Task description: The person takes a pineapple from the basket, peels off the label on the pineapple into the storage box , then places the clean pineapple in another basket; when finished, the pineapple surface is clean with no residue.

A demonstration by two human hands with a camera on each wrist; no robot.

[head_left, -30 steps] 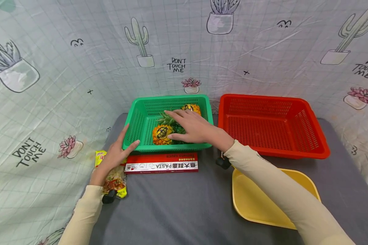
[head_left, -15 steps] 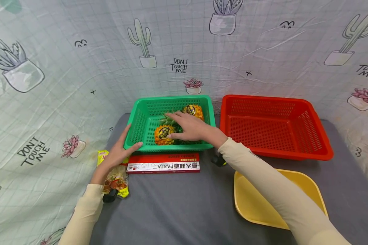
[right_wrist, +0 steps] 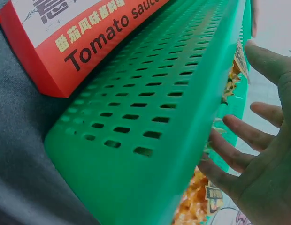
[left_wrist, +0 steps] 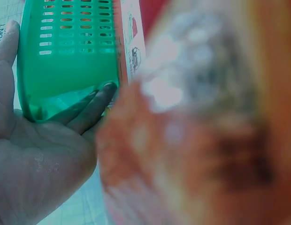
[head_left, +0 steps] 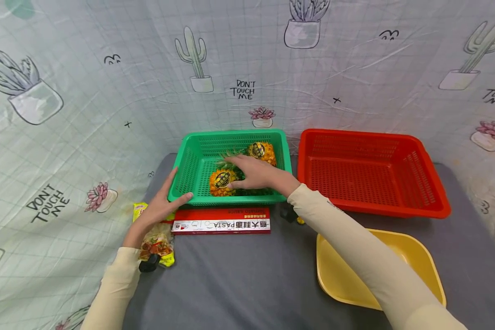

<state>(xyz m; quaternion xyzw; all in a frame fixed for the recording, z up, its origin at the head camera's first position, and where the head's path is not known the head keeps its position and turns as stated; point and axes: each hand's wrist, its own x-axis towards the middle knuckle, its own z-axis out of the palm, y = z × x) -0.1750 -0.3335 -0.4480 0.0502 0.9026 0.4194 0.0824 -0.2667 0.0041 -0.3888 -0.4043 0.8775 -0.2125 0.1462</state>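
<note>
1. The right hand [head_left: 257,173] is over the green basket [head_left: 198,200], fingers loose and spread; I can't tell if they touch fruit
2. In the basket are a front pineapple [head_left: 221,184] and a back pineapple [head_left: 267,152]; the hand hides some leaves
3. The left hand [head_left: 158,206] has straight fingers at the basket's near left corner
4. A big blurry thing [left_wrist: 192,150] fills much of the left wrist view
5. The right sleeve [head_left: 356,250] hides some yellow tray [head_left: 330,270]
</note>
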